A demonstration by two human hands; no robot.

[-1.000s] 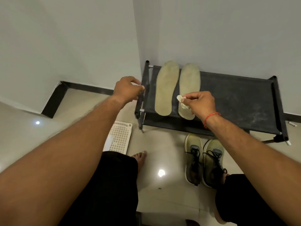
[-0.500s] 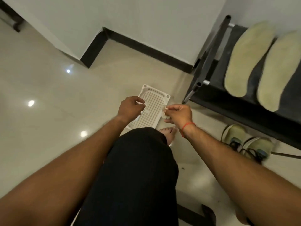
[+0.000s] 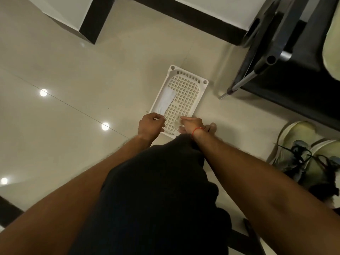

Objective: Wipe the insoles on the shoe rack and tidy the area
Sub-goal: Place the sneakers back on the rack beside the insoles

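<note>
My right hand (image 3: 191, 126), with a red thread on its wrist, pinches a small crumpled wipe (image 3: 176, 123) over the near end of a white perforated tray (image 3: 189, 89) on the floor. My left hand (image 3: 150, 126) hovers at the tray's near left corner with its fingers curled, and I see nothing in them. A flat white packet (image 3: 165, 102) lies in the tray's left side. The black shoe rack (image 3: 294, 70) fills the upper right. One pale yellow-green insole (image 3: 331, 50) shows on it at the frame's edge.
A pair of pale green laced shoes (image 3: 303, 155) stands on the floor at the right, in front of the rack. My black-clad knee (image 3: 156, 190) and a bare foot (image 3: 211, 127) are just behind the tray. A black skirting (image 3: 184, 15) lines the walls beyond the glossy beige tiles.
My view swung from the rack down to the floor tray. My left hand let go of the rack post, and my right hand carried the wipe from the insole to the tray.
</note>
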